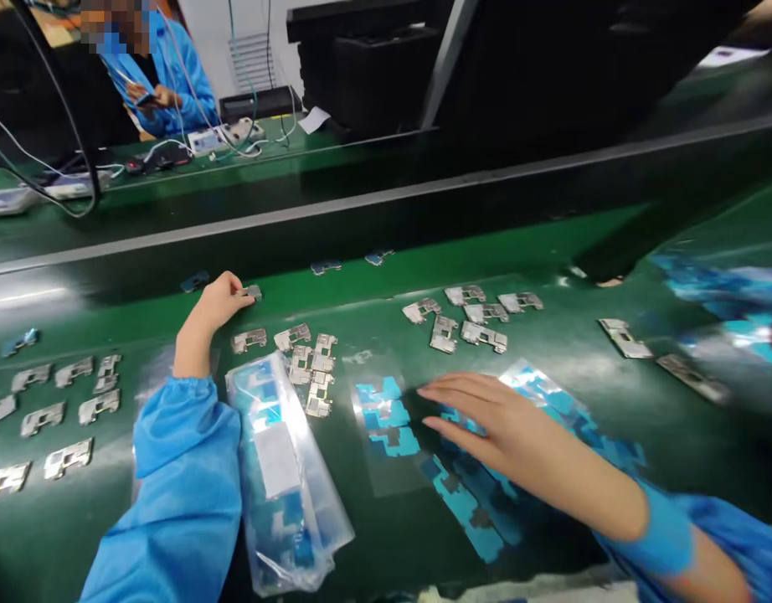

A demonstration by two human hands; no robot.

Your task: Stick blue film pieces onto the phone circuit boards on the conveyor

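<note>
Green worktop (555, 352) is strewn with silvery boards (485, 337), grouped at left, centre and right; beyond a black ledge (273, 213), at far left, a co-worker (191, 75) in blue is seen; toward the far side, left of centre, a small metal board (253, 292) is clamped between the thumb and fingers of the left hand (218, 300); blue film strips (467, 511) are partly covered by the right hand (496, 414), its thumb parted from its fingers; a clear plastic packet (276, 469) is laid between the forearms, at near left.
</note>
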